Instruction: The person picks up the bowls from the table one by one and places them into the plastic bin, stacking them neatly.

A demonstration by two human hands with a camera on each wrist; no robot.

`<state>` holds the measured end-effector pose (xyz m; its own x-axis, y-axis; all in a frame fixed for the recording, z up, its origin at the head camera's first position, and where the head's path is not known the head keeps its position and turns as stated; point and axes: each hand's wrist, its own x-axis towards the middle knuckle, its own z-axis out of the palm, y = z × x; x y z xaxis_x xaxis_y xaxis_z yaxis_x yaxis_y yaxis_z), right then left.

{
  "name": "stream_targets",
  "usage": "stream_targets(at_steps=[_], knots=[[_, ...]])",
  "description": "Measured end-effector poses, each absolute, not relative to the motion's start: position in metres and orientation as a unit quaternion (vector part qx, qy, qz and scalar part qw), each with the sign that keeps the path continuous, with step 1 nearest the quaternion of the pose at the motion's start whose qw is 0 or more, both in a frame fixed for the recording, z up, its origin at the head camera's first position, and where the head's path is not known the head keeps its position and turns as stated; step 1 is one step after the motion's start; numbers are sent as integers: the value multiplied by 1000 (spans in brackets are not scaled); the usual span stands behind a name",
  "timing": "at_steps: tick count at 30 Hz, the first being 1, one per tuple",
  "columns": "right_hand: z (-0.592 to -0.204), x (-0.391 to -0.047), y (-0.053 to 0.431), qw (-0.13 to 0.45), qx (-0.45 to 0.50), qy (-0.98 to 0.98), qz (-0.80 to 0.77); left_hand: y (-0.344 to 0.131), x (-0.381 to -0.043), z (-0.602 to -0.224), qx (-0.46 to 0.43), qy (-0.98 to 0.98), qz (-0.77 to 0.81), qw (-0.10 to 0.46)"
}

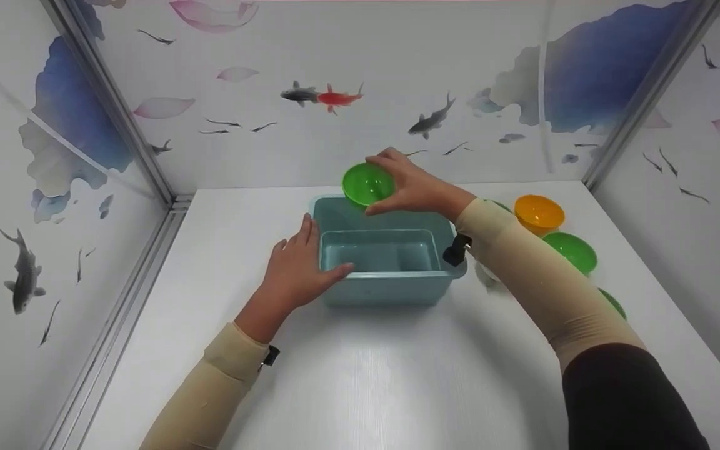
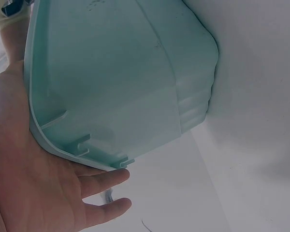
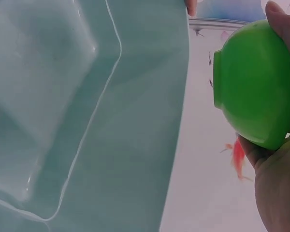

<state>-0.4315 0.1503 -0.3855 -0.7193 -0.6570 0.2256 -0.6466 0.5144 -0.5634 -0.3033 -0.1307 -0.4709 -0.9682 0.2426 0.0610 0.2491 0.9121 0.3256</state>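
A light blue-green plastic basin [image 1: 391, 290] stands on the white table. My right hand [image 1: 419, 184] pinches a small green bowl [image 1: 360, 185] by its rim above the basin's far edge, the bowl's inside facing the head camera. In the right wrist view the rounded outside and foot of the green bowl [image 3: 256, 84] show. My left hand [image 1: 297, 269] rests against the basin's left rim, fingers extended and thumb over the near corner. The left wrist view shows that palm [image 2: 34, 179] along the rim. A pale outline runs round the basin's inside; whether it is water, I cannot tell.
Right of the basin stand an orange bowl [image 1: 539, 212] and a green bowl [image 1: 572, 251]. More green bowls [image 1: 613, 302] and a whitish item [image 1: 487, 275] are partly hidden by my right forearm. Walls printed with fish and petals enclose the table at the back and sides.
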Motion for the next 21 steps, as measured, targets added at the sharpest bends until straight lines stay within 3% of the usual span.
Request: stream_targets(at_steps=[21], knots=[[-404,-441,135,22,-403,865,-298,-130,-303,-470,-124,-979,-162,7]])
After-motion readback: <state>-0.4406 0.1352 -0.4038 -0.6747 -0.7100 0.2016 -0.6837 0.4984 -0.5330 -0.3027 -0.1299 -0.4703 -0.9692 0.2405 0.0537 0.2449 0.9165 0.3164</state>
